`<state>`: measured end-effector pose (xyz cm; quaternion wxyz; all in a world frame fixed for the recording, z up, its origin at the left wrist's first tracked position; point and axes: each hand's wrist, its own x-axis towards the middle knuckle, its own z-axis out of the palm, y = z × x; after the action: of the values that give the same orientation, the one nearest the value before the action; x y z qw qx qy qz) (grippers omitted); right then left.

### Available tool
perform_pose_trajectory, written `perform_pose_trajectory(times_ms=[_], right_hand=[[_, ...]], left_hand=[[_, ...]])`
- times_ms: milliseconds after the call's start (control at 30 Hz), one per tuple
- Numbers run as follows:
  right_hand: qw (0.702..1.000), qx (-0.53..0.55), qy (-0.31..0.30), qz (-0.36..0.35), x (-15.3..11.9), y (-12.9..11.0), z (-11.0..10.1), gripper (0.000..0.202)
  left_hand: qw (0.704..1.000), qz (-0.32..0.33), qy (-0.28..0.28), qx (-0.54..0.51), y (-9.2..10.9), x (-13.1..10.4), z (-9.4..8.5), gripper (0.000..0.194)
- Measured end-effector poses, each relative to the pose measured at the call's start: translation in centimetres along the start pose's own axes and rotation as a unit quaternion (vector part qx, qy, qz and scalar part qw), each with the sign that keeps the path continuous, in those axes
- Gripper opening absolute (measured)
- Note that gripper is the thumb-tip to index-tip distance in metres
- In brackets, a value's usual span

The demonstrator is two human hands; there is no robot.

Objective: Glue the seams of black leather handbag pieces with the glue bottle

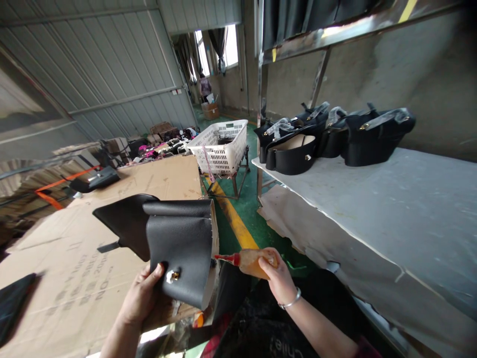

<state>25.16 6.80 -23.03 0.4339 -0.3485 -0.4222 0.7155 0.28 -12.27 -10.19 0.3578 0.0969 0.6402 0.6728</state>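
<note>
At lower centre, our left hand (139,298) gripped a black leather bag piece (182,258), its raw edge turned toward the glue bottle (248,261) clasped in our right hand (279,281), probably for gluing. Finished bags (335,136) lined the upper-right shelf (391,199).

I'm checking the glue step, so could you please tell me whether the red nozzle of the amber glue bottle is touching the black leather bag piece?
Cannot tell. In the head view the red nozzle ends right at the black leather bag piece's edge; neither contact nor gap shows.
</note>
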Motion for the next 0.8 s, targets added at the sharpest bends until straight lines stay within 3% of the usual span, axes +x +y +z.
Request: perform_pose_trajectory(times_ms=[233,433,800], right_hand=[[0.984,0.13,-0.016,0.12,-1.9,0.1,0.2,0.041],[0.985,0.131,0.045,0.103,-0.5,-0.4,0.5,0.047],[0.99,0.106,-0.007,0.089,-0.7,-0.6,-0.2,0.038]], left_hand=[[1.0,0.002,0.006,0.001,0.3,-0.1,0.3,0.033],[1.0,0.001,-0.002,0.001,-0.3,0.0,-0.1,0.03],[1.0,-0.01,0.004,-0.021,0.3,-0.3,0.7,0.03]])
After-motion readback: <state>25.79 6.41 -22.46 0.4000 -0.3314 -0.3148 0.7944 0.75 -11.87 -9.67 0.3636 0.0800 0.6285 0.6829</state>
